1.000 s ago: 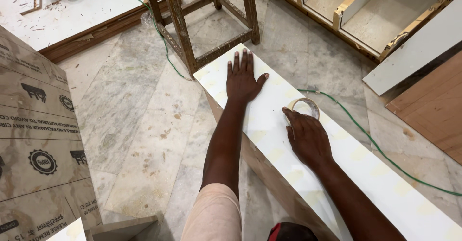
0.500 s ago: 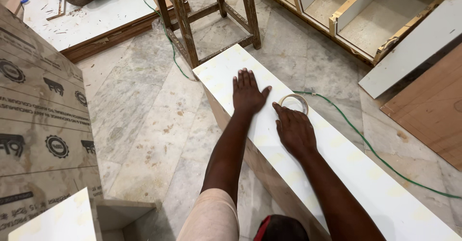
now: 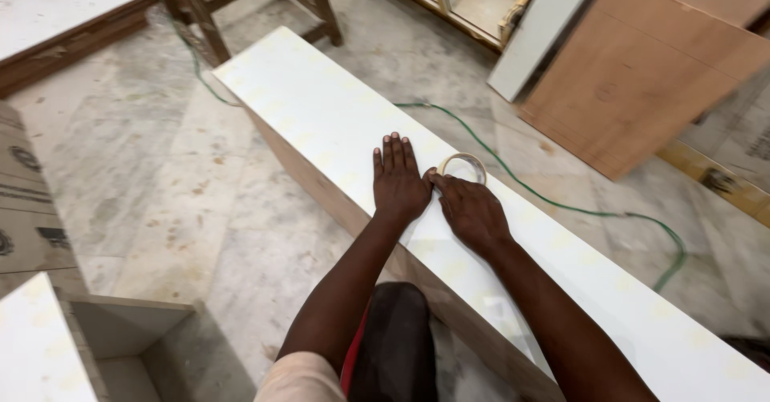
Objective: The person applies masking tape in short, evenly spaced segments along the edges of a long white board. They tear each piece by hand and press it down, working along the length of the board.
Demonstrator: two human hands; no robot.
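A long white laminated board lies across the floor, its brown edge facing me. My left hand presses flat on its top, fingers together and pointing away. My right hand lies beside it, fingers curled onto a roll of pale tape that sits on the board near its far edge. The two hands almost touch at the thumbs.
A green cable runs over the marble floor behind the board. A brown plywood sheet and a white panel lean at the right. A wooden stool frame stands at the top left, cardboard and a small cabinet box at the left.
My left hand has slid back along the board toward me and now lies next to the right hand. The right hand stays on the tape roll. The view has shifted.
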